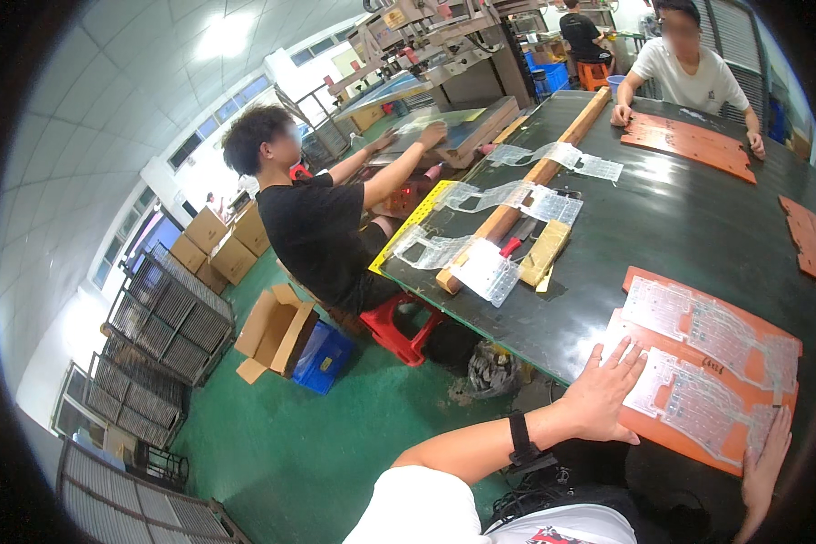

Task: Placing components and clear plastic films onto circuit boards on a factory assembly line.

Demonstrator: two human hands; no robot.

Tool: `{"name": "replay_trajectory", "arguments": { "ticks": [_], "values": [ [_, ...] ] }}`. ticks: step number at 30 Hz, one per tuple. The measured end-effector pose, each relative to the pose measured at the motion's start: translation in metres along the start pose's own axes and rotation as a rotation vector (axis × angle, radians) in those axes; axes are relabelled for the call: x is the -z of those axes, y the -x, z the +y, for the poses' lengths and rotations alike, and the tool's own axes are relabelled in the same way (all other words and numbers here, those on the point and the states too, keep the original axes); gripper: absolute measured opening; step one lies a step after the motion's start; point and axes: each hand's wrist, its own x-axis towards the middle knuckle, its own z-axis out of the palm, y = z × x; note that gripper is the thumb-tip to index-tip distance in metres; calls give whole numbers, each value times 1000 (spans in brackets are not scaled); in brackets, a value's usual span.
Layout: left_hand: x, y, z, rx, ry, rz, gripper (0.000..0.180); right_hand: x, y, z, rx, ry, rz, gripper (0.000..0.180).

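An orange board (639,283) lies on the dark table in front of me. On its far half rests a clear printed film sheet (671,313) with fine circuit-like lines. A second such film (698,390) lies on the near half. My left hand (598,394) lies flat with fingers spread at the left edge of the near film and holds nothing. At the near film's right end, my right hand (767,453) rests with its fingers stretched out along the board's edge. Part of the right palm is turned away from view.
A wooden bar (517,213) lies across several clear film sheets (494,272) near the table's left edge, beside a tan block (546,249). Across the table a person (694,68) touches another orange board (680,140). A seated person (317,218) works at a machine on the left.
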Motion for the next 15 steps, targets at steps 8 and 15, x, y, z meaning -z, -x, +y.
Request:
{"name": "replay_trajectory", "arguments": {
  "ticks": [8,15],
  "values": [
    [-2,0,-2,-13,-43,32,114,-6,-2,6,0,6,27,79],
    [-1,-1,-1,-8,-50,9,113,-2,-3,3,-13,1,-3,78]
  ]
}}
